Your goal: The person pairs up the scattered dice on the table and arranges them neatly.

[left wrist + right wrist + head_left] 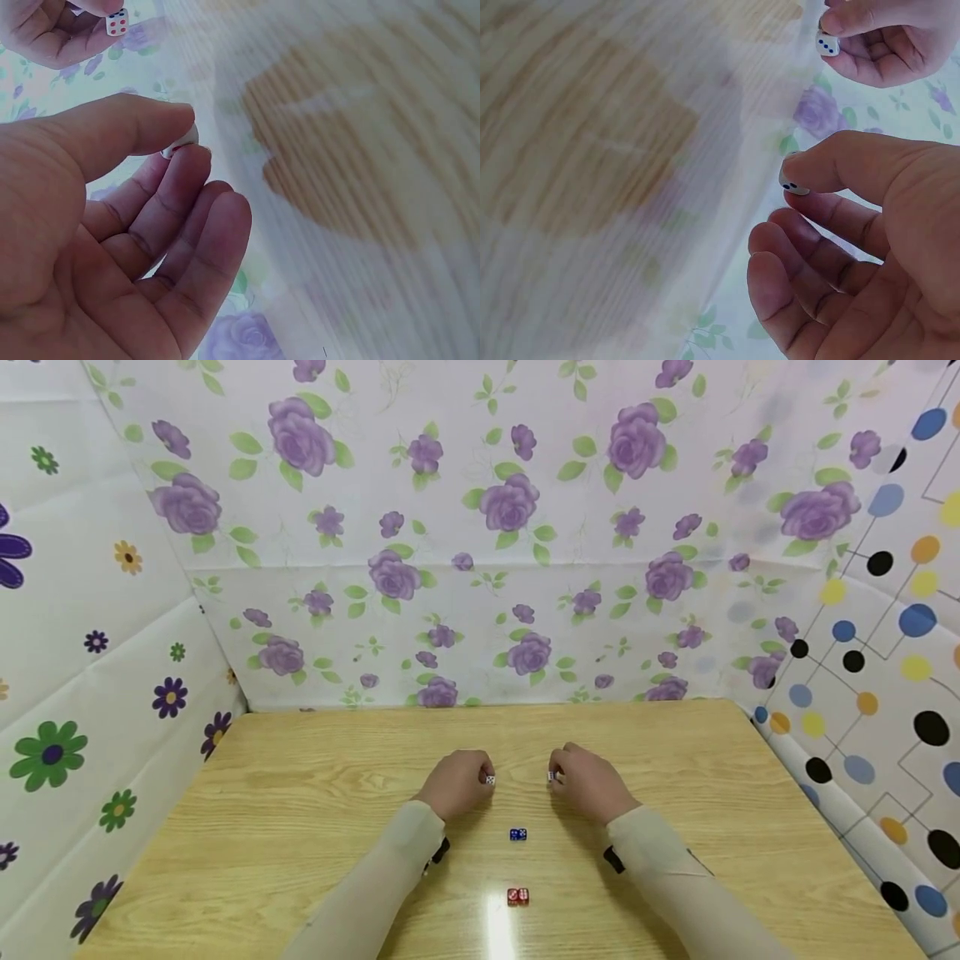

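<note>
My left hand point(459, 781) pinches a white die point(491, 780) between thumb and index finger, over the far middle of the table. Opposite it, my right hand point(588, 781) pinches a second white die point(551, 776) in the same way. In the left wrist view the thumb and index finger mostly cover the left die point(180, 141). The right wrist view shows blue pips on the right die point(791, 180). A gap separates the two hands. Between the forearms, two blue dice point(518, 834) sit side by side on the table, and nearer me lie two red dice point(517, 897), also side by side.
The wood-grain table point(300, 827) reaches back to a cloth wall point(450, 635) with purple roses. A flower-print sheet point(112, 693) stands on the left and a dotted sheet point(862, 735) on the right. Light glares off the table below the red dice.
</note>
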The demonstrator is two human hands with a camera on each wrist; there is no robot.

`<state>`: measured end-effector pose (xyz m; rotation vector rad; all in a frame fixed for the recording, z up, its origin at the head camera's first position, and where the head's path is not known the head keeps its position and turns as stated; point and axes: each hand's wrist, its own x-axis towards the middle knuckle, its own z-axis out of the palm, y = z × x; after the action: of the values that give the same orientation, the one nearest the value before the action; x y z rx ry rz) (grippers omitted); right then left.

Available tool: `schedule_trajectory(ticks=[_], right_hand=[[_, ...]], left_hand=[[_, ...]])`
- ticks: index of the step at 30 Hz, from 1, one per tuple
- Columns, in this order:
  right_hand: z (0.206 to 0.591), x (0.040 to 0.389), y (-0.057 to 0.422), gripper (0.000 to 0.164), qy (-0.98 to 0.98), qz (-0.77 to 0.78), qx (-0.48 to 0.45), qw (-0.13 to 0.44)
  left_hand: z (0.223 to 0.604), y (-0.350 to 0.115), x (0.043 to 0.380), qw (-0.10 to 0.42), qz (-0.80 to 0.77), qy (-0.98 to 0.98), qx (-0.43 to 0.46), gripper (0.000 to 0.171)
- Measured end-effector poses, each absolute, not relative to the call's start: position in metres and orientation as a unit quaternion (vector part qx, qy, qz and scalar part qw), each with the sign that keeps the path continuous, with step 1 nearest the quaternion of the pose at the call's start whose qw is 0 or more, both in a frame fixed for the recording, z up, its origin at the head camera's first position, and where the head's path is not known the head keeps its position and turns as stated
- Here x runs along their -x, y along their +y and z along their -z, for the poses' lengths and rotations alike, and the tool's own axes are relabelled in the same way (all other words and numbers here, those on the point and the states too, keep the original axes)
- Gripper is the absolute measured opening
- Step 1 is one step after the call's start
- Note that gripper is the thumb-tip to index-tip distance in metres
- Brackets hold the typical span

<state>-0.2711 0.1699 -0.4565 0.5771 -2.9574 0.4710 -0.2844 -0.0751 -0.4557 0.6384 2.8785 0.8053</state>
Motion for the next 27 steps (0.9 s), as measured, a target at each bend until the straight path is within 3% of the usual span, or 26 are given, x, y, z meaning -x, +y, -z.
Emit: schedule_trajectory(ticks=[18, 27], right_hand=[[0.4594, 0.2771, 0.1706, 0.01, -0.972, -0.144, -0.184, 0.026], [0.4641, 0.2783, 0.17, 0.007, -0.971, -0.149, -0.188, 0.016]], left_hand=[[0.451, -0.0682, 0.2815, 0.045, -0.236, 0.95, -0.201, 0.009], [0.4542, -0.0649, 0.2829, 0.041, -0.238, 0.949, -0.204, 0.004]])
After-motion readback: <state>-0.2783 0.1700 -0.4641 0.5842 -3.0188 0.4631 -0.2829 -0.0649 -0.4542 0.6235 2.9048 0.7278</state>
